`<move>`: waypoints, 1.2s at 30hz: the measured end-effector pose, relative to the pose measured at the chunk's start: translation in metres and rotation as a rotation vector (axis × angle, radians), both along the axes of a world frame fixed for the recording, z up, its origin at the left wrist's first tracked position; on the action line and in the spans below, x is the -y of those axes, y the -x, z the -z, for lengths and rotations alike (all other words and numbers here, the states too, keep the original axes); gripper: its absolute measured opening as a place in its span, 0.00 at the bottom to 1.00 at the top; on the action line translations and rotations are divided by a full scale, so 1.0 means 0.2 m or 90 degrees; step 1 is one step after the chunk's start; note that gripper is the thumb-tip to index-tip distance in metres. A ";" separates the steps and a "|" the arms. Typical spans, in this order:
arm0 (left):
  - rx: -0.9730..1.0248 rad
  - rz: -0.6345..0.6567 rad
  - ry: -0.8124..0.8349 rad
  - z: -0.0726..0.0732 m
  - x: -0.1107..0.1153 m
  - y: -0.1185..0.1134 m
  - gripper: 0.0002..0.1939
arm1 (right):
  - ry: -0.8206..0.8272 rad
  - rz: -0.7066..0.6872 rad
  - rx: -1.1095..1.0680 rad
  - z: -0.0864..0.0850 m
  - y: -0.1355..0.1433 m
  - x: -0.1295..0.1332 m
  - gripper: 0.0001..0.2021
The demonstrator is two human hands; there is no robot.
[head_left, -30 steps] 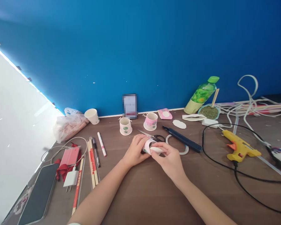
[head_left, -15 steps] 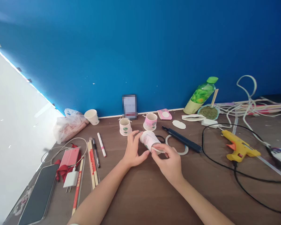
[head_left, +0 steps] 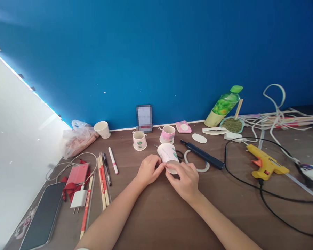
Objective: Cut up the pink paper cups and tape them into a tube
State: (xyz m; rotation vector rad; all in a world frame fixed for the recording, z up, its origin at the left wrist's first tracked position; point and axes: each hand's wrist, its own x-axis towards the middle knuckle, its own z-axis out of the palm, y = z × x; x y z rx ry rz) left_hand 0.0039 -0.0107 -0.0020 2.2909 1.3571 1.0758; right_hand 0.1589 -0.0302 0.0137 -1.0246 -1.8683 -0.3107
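Note:
A white paper cup [head_left: 167,152] with green leaf prints lies tilted on the table in front of me, its wide rim pointing away. My right hand [head_left: 184,180] grips the near end of this cup between thumb and fingers. At the cup's near left edge, the bent fingers and thumb of my left hand [head_left: 150,170] close on it; the exact contact is partly hidden. Just behind stand two short cups, a pale cup [head_left: 139,143] and a pink cup [head_left: 168,137], both with small strings at their rims. Dark scissor handles [head_left: 181,155] show partly behind the held cup.
Right of my hands lie a tape ring [head_left: 203,170], a dark blue stick-like tool [head_left: 203,154] and a yellow glue gun [head_left: 268,162] with a black cord. Chopsticks [head_left: 103,184], pens and a phone [head_left: 43,215] lie left. A bottle [head_left: 223,106] leans at the wall.
My left hand's spread fingers have bent in and come to the cup's near edge. The cup has turned a little, and my right hand's fingers have shifted on it.

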 end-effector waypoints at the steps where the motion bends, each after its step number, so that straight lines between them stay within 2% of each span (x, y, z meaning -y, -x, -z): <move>1: -0.007 -0.003 0.000 0.00 0.00 0.00 0.13 | -0.008 0.004 0.009 0.01 -0.01 -0.01 0.06; 9: -0.062 -0.006 -0.007 0.02 -0.01 -0.02 0.16 | -0.034 -0.002 0.074 0.05 -0.03 -0.03 0.06; 14: -0.059 -0.023 -0.014 0.02 0.00 -0.03 0.17 | -0.012 0.045 0.045 0.05 -0.03 -0.04 0.04; 17: -0.029 -0.054 -0.014 0.03 0.00 -0.03 0.16 | -0.002 0.011 0.005 0.04 -0.02 -0.03 0.05; 21: 0.035 -0.125 0.007 0.03 -0.02 -0.02 0.16 | 0.064 -0.086 -0.127 -0.01 -0.02 0.00 0.07; 24: 0.094 -0.179 0.052 0.02 -0.02 -0.01 0.17 | 0.216 -0.067 -0.321 -0.04 -0.04 0.00 0.03; 27: 0.128 -0.189 0.070 0.02 -0.03 0.00 0.18 | 0.382 -0.039 -0.485 -0.04 -0.10 -0.04 0.08; 29: 0.136 -0.188 0.069 0.02 -0.03 0.00 0.19 | 0.445 -0.066 -0.540 -0.03 -0.14 -0.07 0.10; 33: 0.139 -0.190 0.044 0.03 -0.03 0.00 0.19 | 0.472 -0.084 -0.600 -0.01 -0.19 -0.13 0.13; 36: 0.142 -0.183 0.021 0.03 -0.03 0.00 0.19 | 0.453 -0.052 -0.632 -0.03 -0.26 -0.18 0.16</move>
